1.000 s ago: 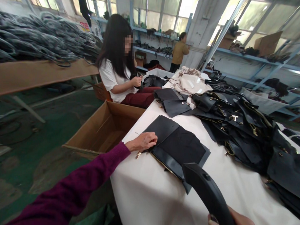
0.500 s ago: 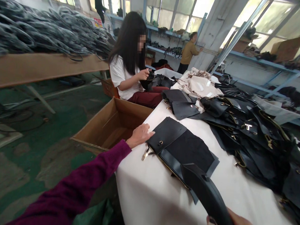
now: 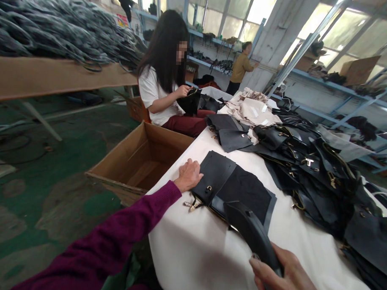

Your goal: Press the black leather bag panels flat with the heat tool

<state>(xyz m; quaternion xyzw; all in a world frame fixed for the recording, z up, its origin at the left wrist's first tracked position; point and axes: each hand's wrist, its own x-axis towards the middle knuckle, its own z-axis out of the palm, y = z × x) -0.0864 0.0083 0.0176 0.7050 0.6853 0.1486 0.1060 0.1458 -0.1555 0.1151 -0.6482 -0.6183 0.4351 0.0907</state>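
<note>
On the white-covered table lies a flat black leather bag piece (image 3: 214, 176) with a small gold fitting, a gold zip edge and a metal clasp hanging at its near-left side. My left hand (image 3: 189, 175), in a purple sleeve, has its fingers curled at the piece's left edge. My right hand (image 3: 287, 271) is wrapped around a black curved handheld tool (image 3: 252, 227). The tool's wide flat head rests over the near edge of the piece, hiding part of it. Whether the head touches the leather I cannot tell.
A cardboard box (image 3: 115, 163) stands open left of the table (image 3: 205, 255). Black bag pieces (image 3: 313, 178) are heaped along the right, beige pieces (image 3: 252, 111) farther back. A seated person (image 3: 160, 93) handles black material; another person (image 3: 240, 68) stands by the shelves. Grey cords (image 3: 67, 30) cover a table at left.
My left hand has curled its fingers more and moved slightly right against the piece. The tool has shifted left and up over the piece, bringing more of my right hand into view.
</note>
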